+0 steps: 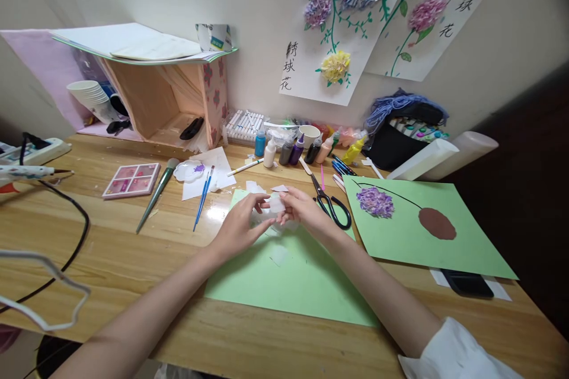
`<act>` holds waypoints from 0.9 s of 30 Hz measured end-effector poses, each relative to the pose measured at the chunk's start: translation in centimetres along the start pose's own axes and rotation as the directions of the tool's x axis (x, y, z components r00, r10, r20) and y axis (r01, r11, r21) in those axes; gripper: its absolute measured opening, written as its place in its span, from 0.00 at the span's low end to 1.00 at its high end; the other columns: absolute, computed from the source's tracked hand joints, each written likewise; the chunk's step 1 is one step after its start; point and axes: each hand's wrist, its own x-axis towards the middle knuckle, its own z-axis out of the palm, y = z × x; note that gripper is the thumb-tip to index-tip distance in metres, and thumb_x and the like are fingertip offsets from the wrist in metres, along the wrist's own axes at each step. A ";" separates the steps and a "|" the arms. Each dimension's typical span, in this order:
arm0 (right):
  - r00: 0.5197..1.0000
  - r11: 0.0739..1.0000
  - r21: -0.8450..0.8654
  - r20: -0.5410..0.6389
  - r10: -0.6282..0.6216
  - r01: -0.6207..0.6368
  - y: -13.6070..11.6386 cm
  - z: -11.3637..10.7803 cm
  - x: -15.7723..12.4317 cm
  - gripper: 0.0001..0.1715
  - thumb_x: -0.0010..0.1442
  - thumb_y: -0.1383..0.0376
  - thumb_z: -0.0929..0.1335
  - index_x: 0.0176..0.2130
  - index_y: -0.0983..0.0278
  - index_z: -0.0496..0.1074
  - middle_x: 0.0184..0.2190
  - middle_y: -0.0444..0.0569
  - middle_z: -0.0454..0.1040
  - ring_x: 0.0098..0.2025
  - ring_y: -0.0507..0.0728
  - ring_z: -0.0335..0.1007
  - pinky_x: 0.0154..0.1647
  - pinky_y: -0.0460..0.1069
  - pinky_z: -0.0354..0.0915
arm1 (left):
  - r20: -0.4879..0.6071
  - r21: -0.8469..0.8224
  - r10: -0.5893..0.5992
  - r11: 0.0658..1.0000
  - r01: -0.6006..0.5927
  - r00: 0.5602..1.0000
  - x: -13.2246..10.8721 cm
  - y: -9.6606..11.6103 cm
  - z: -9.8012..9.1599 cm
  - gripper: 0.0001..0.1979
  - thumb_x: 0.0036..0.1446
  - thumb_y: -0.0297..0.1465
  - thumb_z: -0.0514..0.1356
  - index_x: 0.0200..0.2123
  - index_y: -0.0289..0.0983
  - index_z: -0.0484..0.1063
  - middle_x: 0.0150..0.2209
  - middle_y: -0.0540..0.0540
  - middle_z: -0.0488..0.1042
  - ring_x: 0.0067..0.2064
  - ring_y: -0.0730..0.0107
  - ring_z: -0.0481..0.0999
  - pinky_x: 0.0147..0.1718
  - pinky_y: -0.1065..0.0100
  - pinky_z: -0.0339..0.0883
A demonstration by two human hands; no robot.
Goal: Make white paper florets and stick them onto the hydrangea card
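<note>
The right hand (306, 210) is grasping a small white paper piece (276, 204), its grip pinching the piece between thumb and fingers just above a green sheet (284, 293). The left hand (240, 219) is facing it from the other side, its grip standing released with the thumb spreading away from the bent fingers. Those fingertips are hovering right by the piece's left edge; whether they are touching it, I cannot tell. Beneath both hands, more white scraps (291, 225) are lying in a loose cluster on the sheet, partly hidden, and a single square scrap (279, 255) is resting nearer the person.

Beside the right hand, black-handled scissors (320, 192) are lying near the sheet's far right corner. Farther right, a second green sheet (400, 254) is bearing a purple hydrangea (376, 202), and a brown oval (438, 224) is showing next to the flower. To the left, two blue paintbrushes (204, 198) are lying on the wooden desk (178, 290), partly over white paper, and a green-handled makeup brush (156, 195) is resting between them and a pink palette (132, 180). Behind the hands, paint bottles (295, 151) are standing in a row.
</note>
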 end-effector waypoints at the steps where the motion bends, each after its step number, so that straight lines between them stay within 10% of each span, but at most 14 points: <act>1: 1.000 1.000 -0.003 0.015 -0.001 0.001 0.1 0.1 0.0 0.09 0.57 0.60 0.62 0.37 0.63 0.63 0.31 0.47 0.76 0.23 0.50 0.70 0.25 0.46 0.67 | 0.003 -0.021 -0.017 1.000 0.017 1.000 0.0 -0.3 0.2 0.17 0.56 0.35 0.55 0.49 0.39 0.62 0.42 0.44 0.71 0.43 0.65 0.71 0.42 0.64 0.64; 5: 0.996 0.956 -0.293 -0.071 -0.046 0.023 0.0 -0.7 -0.2 0.15 0.56 0.62 0.63 0.45 0.63 0.63 0.39 0.51 0.73 0.29 0.52 0.71 0.33 0.49 0.68 | -0.045 -0.026 -0.079 0.997 0.078 0.996 0.3 -1.2 -0.1 0.12 0.59 0.30 0.51 0.47 0.38 0.63 0.38 0.46 0.72 0.38 0.69 0.71 0.39 0.66 0.64; 12: 0.985 0.419 -0.891 0.142 -0.102 0.172 -0.4 -3.1 -1.6 0.39 0.39 0.65 0.75 0.52 0.59 0.64 0.54 0.53 0.60 0.57 0.65 0.56 0.53 0.57 0.58 | 0.017 0.211 -0.001 0.978 -0.003 1.000 0.3 -1.4 -1.1 0.31 0.43 0.39 0.65 0.52 0.43 0.62 0.52 0.42 0.62 0.54 0.54 0.60 0.52 0.54 0.56; 19: 0.972 0.541 -0.813 0.120 -0.202 0.213 1.1 -2.2 -0.1 0.10 0.52 0.72 0.65 0.36 0.64 0.72 0.34 0.48 0.72 0.35 0.54 0.68 0.36 0.47 0.62 | 0.076 0.163 -0.032 0.986 0.019 0.997 0.2 -2.1 0.2 0.09 0.55 0.30 0.53 0.40 0.39 0.70 0.40 0.45 0.70 0.41 0.63 0.69 0.39 0.64 0.63; 27: 0.970 0.861 -0.491 -0.117 -0.213 0.129 1.0 -3.2 1.1 0.11 0.53 0.60 0.66 0.33 0.65 0.71 0.24 0.43 0.71 0.26 0.52 0.67 0.29 0.47 0.64 | -0.100 -0.105 -0.205 0.975 0.195 0.974 0.9 -2.0 -0.6 0.12 0.57 0.36 0.52 0.35 0.37 0.71 0.34 0.47 0.75 0.35 0.67 0.71 0.34 0.69 0.62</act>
